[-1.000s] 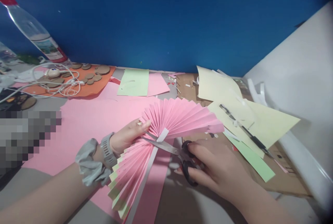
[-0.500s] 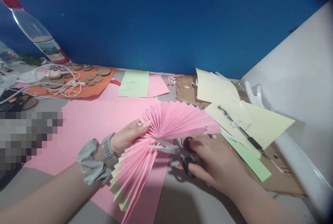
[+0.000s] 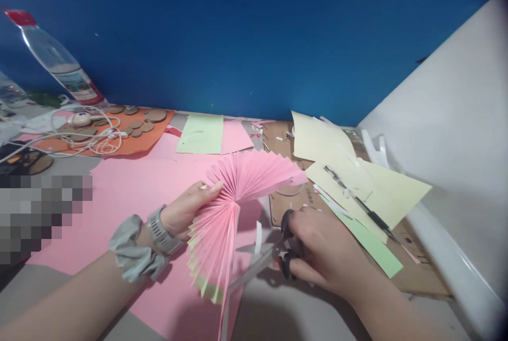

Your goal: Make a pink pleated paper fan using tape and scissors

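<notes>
My left hand pinches a pleated pink paper fan near its centre, thumb on top. Its folds spread in an arc, with pale green showing along the lower left edge. My right hand grips scissors by their black handles. The blades are parted and point left toward the lower end fold of the fan; whether they touch the paper I cannot tell. A small white strip shows beside the upper blade. Beneath the fan, a large pink sheet covers part of the grey table.
On the right, a pen lies on cream paper above cardboard and a green strip. At the back left stand a red-capped bottle, white cables and orange paper. A blue wall rises behind.
The scissors have dropped from the fan's centre toward its lower end, and their blades are wider apart. The fan's lower part has swung more upright. The whole view has shifted slightly.
</notes>
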{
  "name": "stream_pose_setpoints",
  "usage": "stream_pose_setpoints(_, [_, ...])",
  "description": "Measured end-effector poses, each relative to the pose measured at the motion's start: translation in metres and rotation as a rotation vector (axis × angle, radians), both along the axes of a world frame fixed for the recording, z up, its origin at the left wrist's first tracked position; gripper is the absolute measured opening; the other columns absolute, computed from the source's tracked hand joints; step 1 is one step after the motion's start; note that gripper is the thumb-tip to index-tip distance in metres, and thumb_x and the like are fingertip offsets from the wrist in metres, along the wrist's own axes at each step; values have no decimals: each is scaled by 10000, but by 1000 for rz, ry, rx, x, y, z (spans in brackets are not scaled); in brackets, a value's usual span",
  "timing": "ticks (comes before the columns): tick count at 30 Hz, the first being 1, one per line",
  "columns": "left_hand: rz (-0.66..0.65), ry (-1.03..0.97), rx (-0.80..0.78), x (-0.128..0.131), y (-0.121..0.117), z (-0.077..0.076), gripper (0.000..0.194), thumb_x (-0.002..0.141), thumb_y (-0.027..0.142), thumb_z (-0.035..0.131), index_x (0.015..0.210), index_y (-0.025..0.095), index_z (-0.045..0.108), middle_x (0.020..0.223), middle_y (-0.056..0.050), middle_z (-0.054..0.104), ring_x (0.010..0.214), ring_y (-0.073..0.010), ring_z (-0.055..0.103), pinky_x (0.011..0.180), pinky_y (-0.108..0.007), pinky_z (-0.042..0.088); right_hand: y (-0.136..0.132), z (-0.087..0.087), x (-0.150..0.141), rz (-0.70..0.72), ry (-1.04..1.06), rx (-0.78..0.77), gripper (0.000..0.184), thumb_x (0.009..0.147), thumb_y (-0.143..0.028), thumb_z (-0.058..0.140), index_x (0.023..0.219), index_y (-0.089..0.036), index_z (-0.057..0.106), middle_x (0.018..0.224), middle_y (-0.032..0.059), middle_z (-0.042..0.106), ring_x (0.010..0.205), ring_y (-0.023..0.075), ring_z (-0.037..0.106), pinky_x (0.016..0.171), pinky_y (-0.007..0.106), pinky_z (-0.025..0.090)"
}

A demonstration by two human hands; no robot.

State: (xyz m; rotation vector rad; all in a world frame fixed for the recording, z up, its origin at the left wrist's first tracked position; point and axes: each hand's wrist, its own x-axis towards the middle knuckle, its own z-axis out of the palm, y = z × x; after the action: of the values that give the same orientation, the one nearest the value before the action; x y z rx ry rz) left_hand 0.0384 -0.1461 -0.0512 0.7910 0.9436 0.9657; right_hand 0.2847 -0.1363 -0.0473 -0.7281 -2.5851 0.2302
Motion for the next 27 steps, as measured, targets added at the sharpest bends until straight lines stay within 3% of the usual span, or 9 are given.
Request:
stream_pose_setpoints(4, [24, 71, 130, -14, 12, 4, 278, 695, 393, 702, 781, 159, 581, 632, 31, 571, 579, -97, 542, 584, -202, 445, 0, 2, 2, 47, 21, 74, 130, 800, -254, 523, 889, -186, 458, 674, 8, 513, 615, 159, 427, 544, 257, 281])
stream_pose_setpoints(7, [19, 520, 233, -26, 20, 1, 468, 672, 330, 730, 1062, 187, 516, 769, 26, 591, 685, -127, 549, 668, -243, 446, -1, 4, 4, 63, 2, 100, 115, 816, -268, 502, 888, -187, 462, 675, 13, 517, 626, 166, 429, 541, 261, 287])
stream_pose_setpoints(9, [-28, 764, 359, -29, 22, -3, 552, 656, 355, 733, 1114, 178, 479, 849, 1, 584, 767, -162, 547, 735, -291, 445, -1, 6, 4, 70, -3, 107, 114, 818, -279, 509, 869, -186, 467, 668, 15, 515, 629, 167, 430, 539, 262, 290])
stream_pose_setpoints(12, [91, 973, 632, -27, 20, -5, 460, 698, 375, 686, 1076, 182, 511, 1064, -71, 543, 1002, -231, 495, 913, -384, 378, 0, 7, 4, 89, -1, 104, 132, 829, -307, 515, 857, -184, 480, 681, 23, 533, 638, 164, 434, 553, 265, 309])
stream_pose_setpoints(15, [219, 972, 815, -23, 13, 1, 186, 848, 350, 498, 882, 189, 586, 985, -72, 541, 998, -222, 484, 933, -375, 350, 0, 7, 2, 84, -49, 106, 127, 831, -287, 521, 884, -172, 510, 730, 35, 568, 654, 162, 448, 575, 272, 330])
stream_pose_setpoints(18, [-34, 790, 834, -18, 5, 12, 410, 921, 375, 295, 781, 181, 628, 836, -68, 558, 870, -201, 509, 844, -340, 380, 1, 6, 1, 45, -142, 92, 142, 816, -279, 558, 901, -168, 532, 773, 31, 586, 692, 168, 471, 598, 282, 343])
stream_pose_setpoints(21, [-304, 759, 806, -13, 2, 19, 379, 881, 424, 398, 778, 172, 662, 799, -66, 588, 827, -197, 513, 824, -330, 369, 3, 5, 0, -5, -259, 12, 170, 799, -288, 601, 914, -179, 539, 827, 27, 593, 750, 177, 495, 623, 287, 352])
stream_pose_setpoints(24, [-379, 809, 774, -9, 2, 20, 232, 824, 356, 543, 735, 172, 652, 779, -45, 595, 797, -171, 521, 809, -300, 367, 5, 4, 0, -39, -317, -42, 181, 788, -271, 622, 923, -185, 537, 853, 30, 591, 784, 183, 507, 645, 293, 349])
stream_pose_setpoints(27, [-367, 837, 777, -7, 3, 15, 183, 826, 286, 561, 701, 169, 627, 761, -32, 594, 777, -149, 525, 795, -281, 377, 6, 3, 0, -55, -336, -37, 199, 787, -261, 624, 947, -183, 533, 854, 27, 588, 802, 194, 512, 670, 308, 346])
